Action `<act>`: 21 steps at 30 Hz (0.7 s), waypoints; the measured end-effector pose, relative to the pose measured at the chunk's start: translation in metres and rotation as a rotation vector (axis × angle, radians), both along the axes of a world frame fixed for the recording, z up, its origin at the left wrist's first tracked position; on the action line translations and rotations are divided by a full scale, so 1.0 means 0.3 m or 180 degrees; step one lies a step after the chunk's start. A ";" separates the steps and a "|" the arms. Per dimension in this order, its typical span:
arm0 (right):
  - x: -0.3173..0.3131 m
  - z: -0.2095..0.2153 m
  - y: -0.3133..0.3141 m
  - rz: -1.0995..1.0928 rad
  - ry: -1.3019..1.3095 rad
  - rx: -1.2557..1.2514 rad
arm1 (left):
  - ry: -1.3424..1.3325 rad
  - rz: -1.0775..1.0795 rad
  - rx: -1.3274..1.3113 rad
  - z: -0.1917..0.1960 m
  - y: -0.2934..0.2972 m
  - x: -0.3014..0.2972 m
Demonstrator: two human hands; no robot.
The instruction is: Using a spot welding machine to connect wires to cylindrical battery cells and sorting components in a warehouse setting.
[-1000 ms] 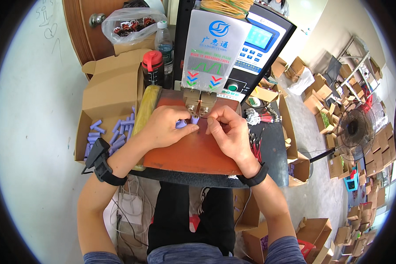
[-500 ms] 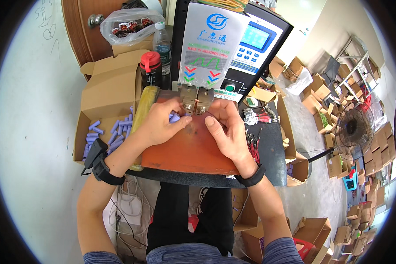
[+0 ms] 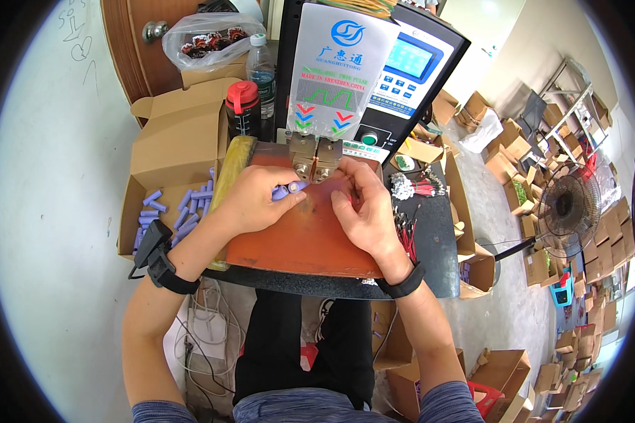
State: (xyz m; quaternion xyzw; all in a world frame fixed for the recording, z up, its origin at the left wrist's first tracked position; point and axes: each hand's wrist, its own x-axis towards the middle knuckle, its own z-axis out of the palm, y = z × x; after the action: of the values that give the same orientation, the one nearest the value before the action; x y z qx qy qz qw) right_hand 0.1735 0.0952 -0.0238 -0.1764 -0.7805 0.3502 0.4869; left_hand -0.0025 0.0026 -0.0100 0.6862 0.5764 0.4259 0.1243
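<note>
My left hand is closed round purple cylindrical battery cells, with one metal end facing out between thumb and fingers. They sit just below and left of the spot welder's metal electrode holders. My right hand is beside the right holder, thumb and fingertips drawn together in a pinch. Whatever is between those fingertips is too small to make out. Both hands are above an orange-brown work mat. The black and white welder stands behind them, its blue screen lit.
On the left, an open cardboard box holds many purple cells. A red-capped bottle and a clear water bottle stand behind a yellow roll. Red and black wires with white connectors lie at the right, beyond them a fan.
The cells in my left hand have turned and come further into sight, showing a metal end. My right hand's thumb and fingers have drawn closer together.
</note>
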 end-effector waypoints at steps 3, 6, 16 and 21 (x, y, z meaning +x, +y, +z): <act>0.013 0.017 0.000 -0.0040 -0.0077 0.0227 | -0.0009 -0.0072 0.0242 -0.018 0.003 -0.001; 0.034 0.029 0.003 -0.0269 -0.0527 0.0084 | -0.0256 -0.0173 0.0356 -0.023 0.007 0.003; 0.040 0.047 -0.033 -0.0392 -0.0793 0.0240 | 0.0555 -0.0099 0.0513 -0.034 0.020 0.004; 0.037 0.042 -0.034 -0.0156 -0.0449 0.0194 | 0.0593 -0.0109 0.0025 -0.014 0.013 -0.001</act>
State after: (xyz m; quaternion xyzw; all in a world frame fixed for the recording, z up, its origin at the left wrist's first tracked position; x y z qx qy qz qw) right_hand 0.1846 0.0851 -0.0111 -0.2048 -0.8186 0.3010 0.4443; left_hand -0.0026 0.0065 -0.0144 0.7330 0.5720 0.3604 0.0747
